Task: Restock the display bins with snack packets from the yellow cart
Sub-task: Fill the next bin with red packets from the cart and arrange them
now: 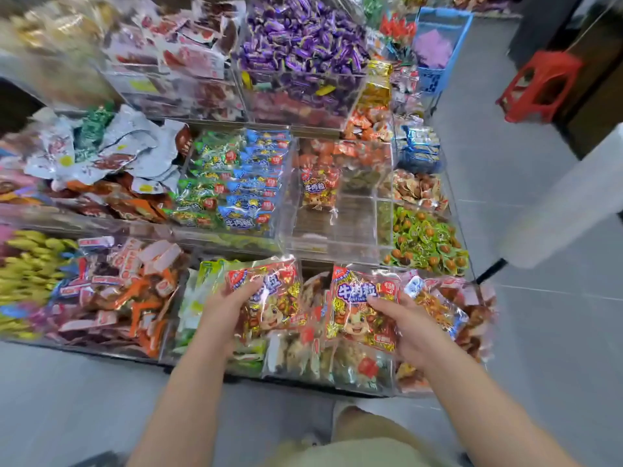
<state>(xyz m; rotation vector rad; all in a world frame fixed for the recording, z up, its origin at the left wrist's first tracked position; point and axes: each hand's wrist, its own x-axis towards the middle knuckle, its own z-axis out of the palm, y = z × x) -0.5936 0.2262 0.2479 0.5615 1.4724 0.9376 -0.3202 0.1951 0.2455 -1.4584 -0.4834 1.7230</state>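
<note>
My left hand (pixel 232 305) grips a red and gold snack packet (pixel 273 294) above the front row of clear display bins. My right hand (pixel 404 323) grips a second red and gold packet (pixel 357 305) of the same kind, just to the right. One matching packet (pixel 318 188) stands alone in a nearly bare clear bin (pixel 337 230) in the middle row, straight beyond both hands. The yellow cart is out of view.
Green and blue packets (pixel 236 183) fill the bin left of the bare one. Purple candies (pixel 303 48) fill a raised bin behind. A red stool (pixel 539 85) and a blue basket (pixel 435 48) stand on the grey floor at the right.
</note>
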